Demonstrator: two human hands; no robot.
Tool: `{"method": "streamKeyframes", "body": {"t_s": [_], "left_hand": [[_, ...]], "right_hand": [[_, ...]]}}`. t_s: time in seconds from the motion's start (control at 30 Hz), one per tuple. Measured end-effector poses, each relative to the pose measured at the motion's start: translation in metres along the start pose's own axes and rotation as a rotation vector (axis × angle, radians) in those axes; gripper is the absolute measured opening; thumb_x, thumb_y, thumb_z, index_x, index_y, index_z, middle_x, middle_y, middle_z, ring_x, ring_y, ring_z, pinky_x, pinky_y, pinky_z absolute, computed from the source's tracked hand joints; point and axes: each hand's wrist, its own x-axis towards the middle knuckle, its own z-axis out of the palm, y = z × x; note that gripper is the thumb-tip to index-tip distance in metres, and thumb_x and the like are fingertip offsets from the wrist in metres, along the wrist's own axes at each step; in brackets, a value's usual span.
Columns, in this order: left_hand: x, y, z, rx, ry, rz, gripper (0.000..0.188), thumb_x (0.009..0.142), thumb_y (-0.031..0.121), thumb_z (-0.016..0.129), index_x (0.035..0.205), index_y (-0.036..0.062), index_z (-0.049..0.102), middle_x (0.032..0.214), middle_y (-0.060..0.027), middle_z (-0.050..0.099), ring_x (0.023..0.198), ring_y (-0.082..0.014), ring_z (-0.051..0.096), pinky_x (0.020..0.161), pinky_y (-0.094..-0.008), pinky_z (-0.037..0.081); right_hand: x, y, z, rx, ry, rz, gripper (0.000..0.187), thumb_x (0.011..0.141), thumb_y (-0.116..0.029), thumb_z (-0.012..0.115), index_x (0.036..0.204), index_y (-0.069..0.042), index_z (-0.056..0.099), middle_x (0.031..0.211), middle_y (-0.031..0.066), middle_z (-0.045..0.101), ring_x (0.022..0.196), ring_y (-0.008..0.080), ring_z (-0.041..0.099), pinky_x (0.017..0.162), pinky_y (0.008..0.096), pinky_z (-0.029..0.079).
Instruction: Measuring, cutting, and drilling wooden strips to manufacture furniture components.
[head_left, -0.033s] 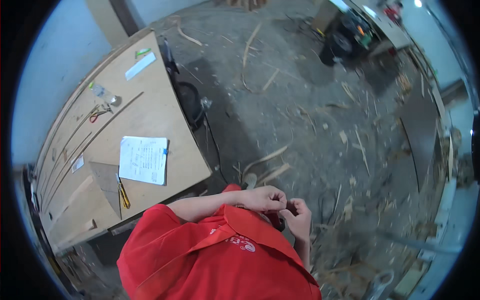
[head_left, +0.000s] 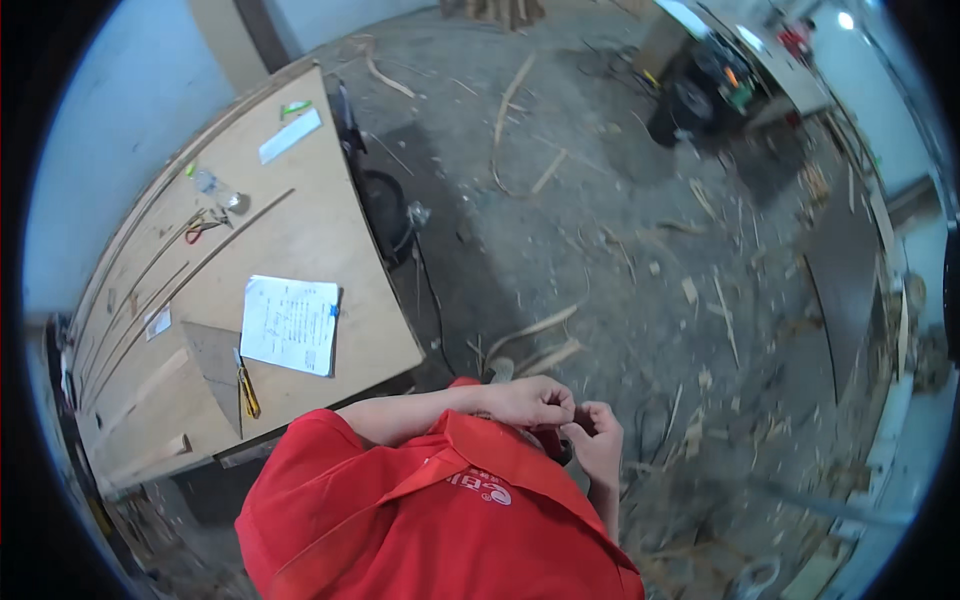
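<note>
Across the far side and the right, a grey floor (head_left: 600, 250) is stretching out, and bits of wood (head_left: 540, 326) are lying all over it. On the left, a big wooden table (head_left: 375, 320) is standing close to the person. On the near side, the person is wearing a red shirt (head_left: 310, 460) and, over it, a red apron (head_left: 530, 475). The apron is hanging at the person's front, with its far edge just beside the hands. On the table, a long thin stick (head_left: 246, 227) is lying to the left of a white notepad (head_left: 290, 325).

By that apron edge, the left hand (head_left: 528, 402) is curling its fingers in, thumb and finger pinching close. Just to its right, the right hand (head_left: 597, 442) is half curling, its thumb and finger pointing at the left one. Their tips are looking too small and blurry, so I am not able to tell if they are holding anything. Since a blink ago, only the view is shifting a bit; the hands are staying put, so their finger work seems to be standing at the same point.

Near the notepad, a yellow knife (head_left: 248, 390) is lying, and farther left, small red-handled scissors (head_left: 195, 233) are resting.
</note>
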Motion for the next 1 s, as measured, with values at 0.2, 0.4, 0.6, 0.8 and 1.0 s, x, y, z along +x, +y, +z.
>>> {"method": "streamKeyframes", "body": {"t_s": [0.2, 0.4, 0.6, 0.8, 1.0], "left_hand": [[0.047, 0.06, -0.075, -0.036, 0.269, 0.051, 0.016, 0.103, 0.02, 0.059, 0.094, 0.0064, 0.062, 0.08, 0.0069, 0.056, 0.072, -0.0036, 0.048, 0.063, -0.0244, 0.04], [0.103, 0.099, -0.167, -0.241, 0.484, 0.256, 0.015, 0.101, 0.021, 0.061, 0.094, 0.0074, 0.062, 0.076, 0.0058, 0.055, 0.066, -0.0035, 0.046, 0.058, -0.023, 0.037], [0.156, 0.205, -0.255, -0.231, 0.831, 0.437, 0.019, 0.105, 0.02, 0.064, 0.113, 0.0025, 0.066, 0.091, -0.0012, 0.068, 0.082, -0.0065, 0.062, 0.07, -0.0229, 0.051], [0.147, 0.266, -0.335, -0.397, 1.046, 0.569, 0.017, 0.104, 0.011, 0.065, 0.114, -0.0013, 0.068, 0.093, -0.0065, 0.071, 0.084, -0.0125, 0.07, 0.075, -0.0276, 0.056], [0.108, 0.303, -0.473, -0.531, 1.128, 0.722, 0.009, 0.104, 0.013, 0.065, 0.105, 0.0042, 0.066, 0.088, -0.0028, 0.068, 0.072, -0.0084, 0.062, 0.06, -0.0234, 0.047]], "right_hand": [[0.148, -0.026, -0.02, 0.121, -0.165, 0.017, 0.028, 0.089, -0.002, 0.081, 0.11, 0.0, 0.064, 0.099, 0.0034, 0.071, 0.089, 0.0101, 0.067, 0.08, 0.0266, 0.055], [0.34, -0.046, -0.048, 0.027, -0.452, 0.109, 0.019, 0.094, -0.004, 0.073, 0.109, 0.0, 0.063, 0.095, 0.0037, 0.069, 0.085, 0.0099, 0.067, 0.076, 0.025, 0.054], [0.525, -0.108, -0.034, -0.031, -0.623, 0.111, 0.012, 0.099, 0.0, 0.064, 0.11, 0.0, 0.064, 0.095, 0.0041, 0.07, 0.084, 0.0099, 0.067, 0.076, 0.0249, 0.056], [0.668, -0.154, 0.048, 0.065, -1.092, 0.216, 0.023, 0.1, -0.013, 0.072, 0.115, 0.001, 0.062, 0.099, 0.0066, 0.071, 0.089, 0.0134, 0.07, 0.083, 0.0271, 0.057], [0.795, -0.155, 0.169, 0.15, -1.277, 0.289, 0.042, 0.095, -0.035, 0.079, 0.113, -0.002, 0.06, 0.098, 0.0052, 0.069, 0.086, 0.0131, 0.069, 0.079, 0.0267, 0.056]]}}
